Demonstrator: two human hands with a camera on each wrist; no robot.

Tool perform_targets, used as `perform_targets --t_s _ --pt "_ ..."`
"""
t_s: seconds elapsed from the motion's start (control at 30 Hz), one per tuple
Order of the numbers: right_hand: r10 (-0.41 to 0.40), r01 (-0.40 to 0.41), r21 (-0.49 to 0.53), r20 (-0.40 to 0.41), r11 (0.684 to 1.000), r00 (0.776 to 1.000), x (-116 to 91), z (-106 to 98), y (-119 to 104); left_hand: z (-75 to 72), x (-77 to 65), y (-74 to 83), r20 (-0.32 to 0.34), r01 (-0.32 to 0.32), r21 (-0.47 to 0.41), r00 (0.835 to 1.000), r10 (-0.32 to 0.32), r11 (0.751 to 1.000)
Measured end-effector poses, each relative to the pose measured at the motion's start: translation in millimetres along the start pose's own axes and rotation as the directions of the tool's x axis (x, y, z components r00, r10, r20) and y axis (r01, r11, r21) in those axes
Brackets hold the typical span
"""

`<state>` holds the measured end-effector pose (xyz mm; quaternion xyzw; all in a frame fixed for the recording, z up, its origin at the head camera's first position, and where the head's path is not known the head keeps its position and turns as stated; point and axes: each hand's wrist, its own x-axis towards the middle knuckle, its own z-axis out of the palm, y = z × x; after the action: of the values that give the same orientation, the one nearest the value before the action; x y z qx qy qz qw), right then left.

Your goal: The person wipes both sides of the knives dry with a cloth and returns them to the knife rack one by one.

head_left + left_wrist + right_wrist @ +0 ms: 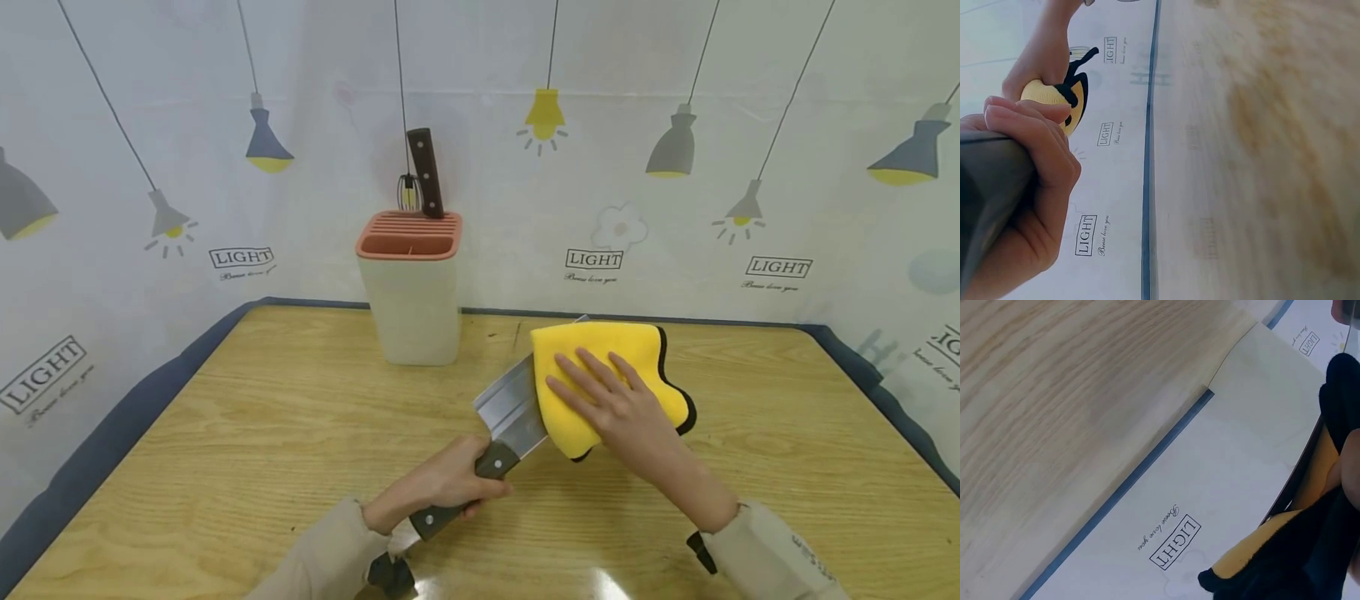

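Observation:
In the head view my left hand [450, 479] grips the dark riveted handle [495, 461] of a cleaver. Its wide metal blade [510, 404] slants up and to the right, above the table. A yellow cloth [555, 417] with a black edge drapes over much of the blade, and a bit of blade shows past the cloth's far edge. My right hand [622, 417] holds the cloth against the blade, fingers spread on top, its thumb hidden. The left wrist view shows my left fingers [1047, 137] curled round the handle. Dark cloth edging [1285, 569] appears in the right wrist view.
A white knife block [416, 317] with a red slotted top stands at the back left of the wooden table [300, 433]. Another dark-handled knife [425, 171] stands in it. Behind the table hangs a white backdrop [495, 250] printed with lamps.

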<state>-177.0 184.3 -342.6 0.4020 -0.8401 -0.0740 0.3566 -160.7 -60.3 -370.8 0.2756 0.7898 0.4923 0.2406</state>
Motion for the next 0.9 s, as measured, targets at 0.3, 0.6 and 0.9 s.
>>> perform_targets --t_s 0.3,0.6,0.9 --pt "0.118 -0.118 -0.013 0.013 0.993 0.993 -4.1 -0.1 9.5 0.1 0.0 0.0 -0.010 0.003 0.005 1.000 -0.003 1.000" --pt "0.176 -0.176 -0.019 0.003 0.984 0.984 -11.3 0.9 18.5 0.2 -0.7 -0.1 -0.035 0.003 0.013 0.999 -0.003 1.000" --pt "0.226 -0.226 -0.036 -0.014 0.973 0.974 -15.8 2.0 21.5 0.0 -0.9 -0.6 -0.031 0.001 0.008 1.000 0.000 1.000"
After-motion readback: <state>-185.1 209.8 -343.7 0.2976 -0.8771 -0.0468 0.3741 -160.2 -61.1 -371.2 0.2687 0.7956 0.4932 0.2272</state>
